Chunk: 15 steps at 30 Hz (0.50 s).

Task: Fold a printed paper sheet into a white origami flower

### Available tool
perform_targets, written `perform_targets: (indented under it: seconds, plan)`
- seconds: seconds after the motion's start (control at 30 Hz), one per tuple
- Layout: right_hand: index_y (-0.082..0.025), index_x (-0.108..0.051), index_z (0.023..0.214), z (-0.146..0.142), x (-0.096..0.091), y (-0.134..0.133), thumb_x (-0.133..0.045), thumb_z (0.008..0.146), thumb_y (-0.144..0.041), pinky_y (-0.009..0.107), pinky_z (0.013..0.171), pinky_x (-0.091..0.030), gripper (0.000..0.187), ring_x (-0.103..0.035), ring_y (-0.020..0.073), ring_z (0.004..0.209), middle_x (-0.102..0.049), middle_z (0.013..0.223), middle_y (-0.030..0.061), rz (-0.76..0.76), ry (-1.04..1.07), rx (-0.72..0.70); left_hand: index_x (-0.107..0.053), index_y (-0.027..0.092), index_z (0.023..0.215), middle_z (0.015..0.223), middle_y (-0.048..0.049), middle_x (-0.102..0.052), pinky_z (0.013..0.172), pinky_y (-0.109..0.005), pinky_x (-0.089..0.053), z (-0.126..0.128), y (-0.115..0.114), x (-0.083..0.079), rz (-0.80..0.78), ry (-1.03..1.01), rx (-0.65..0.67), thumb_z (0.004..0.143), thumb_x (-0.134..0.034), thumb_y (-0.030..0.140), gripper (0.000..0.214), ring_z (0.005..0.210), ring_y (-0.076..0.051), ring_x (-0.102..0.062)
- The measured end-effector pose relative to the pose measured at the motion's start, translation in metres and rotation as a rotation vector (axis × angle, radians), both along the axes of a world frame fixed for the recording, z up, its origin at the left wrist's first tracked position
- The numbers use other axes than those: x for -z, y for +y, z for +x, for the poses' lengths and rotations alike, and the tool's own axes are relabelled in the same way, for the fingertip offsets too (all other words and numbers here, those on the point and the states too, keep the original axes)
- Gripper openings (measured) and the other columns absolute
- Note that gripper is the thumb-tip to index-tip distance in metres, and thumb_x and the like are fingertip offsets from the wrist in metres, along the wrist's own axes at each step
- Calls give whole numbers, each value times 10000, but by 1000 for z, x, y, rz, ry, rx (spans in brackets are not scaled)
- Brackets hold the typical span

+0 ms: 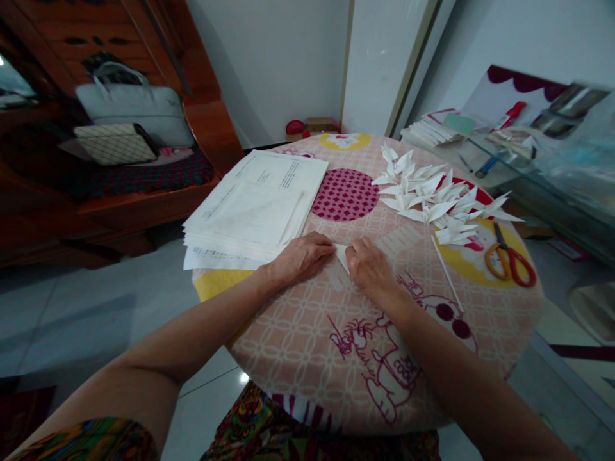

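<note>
A small white paper (341, 254) lies over the patterned tablecloth (288, 346) between the curled left hand (307, 255) and right hand (369, 266); both seem to pinch it, though fingers hide its edges. A sheet stack (254, 205) sits beyond the left hand; pointed paper pieces (435, 211) and scissors (503, 248) lie rightward.

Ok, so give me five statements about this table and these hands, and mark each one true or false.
1. The left hand and right hand are both at a small white paper. True.
2. The scissors lie near the folded papers. True.
3. The right hand is holding the scissors. False: they lie on the tablecloth, out of both hands.
4. The folded papers sit on top of the big paper stack. False: they lie apart from it.
5. The stack is on the table's left side. True.
</note>
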State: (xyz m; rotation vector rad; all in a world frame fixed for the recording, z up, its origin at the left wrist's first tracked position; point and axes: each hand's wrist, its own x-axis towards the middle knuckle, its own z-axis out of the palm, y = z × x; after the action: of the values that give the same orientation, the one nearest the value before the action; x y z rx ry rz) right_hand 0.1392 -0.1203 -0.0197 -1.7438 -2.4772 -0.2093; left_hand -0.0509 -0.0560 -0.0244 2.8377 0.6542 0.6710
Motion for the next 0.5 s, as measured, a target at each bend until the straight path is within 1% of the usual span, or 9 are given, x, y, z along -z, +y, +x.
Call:
perform_targets:
  seconds: [0.17,0.3,0.4,0.5]
  plan:
    - [-125,-707,908,-1,-4,1,-442,926,-33,326,754,-424,281,-540,255,953,-648,926,146,-36,12,-1,-737,130,1030,1008,-112,-726,825,-327,-562,1,-1,0,3,19,-19,972,-497,196,255,940,-202,-660]
    - [-135,-698,824,4,-8,-4,-469,927,-75,330,749,-419,258,-542,254,941,-643,901,137,-73,60,31,-717,128,1047,1000,-110,-718,852,-343,-559,0,0,-1,15,49,-17,983,-480,210,259,962,-211,-655]
    - [-144,-681,781,11,-7,-11,-488,932,-113,331,776,-415,247,-536,241,923,-626,890,119,-62,127,7,-677,121,1117,1005,-108,-707,872,-346,-551,-1,-1,-1,14,78,-22,982,-470,195,258,980,-212,-644]
    - [-147,-677,807,15,-5,-18,-463,958,-141,335,810,-411,262,-523,229,918,-618,915,114,-41,194,-29,-610,138,1251,1017,-95,-687,861,-332,-543,0,-2,-2,24,124,-43,991,-452,193,309,989,-206,-625]
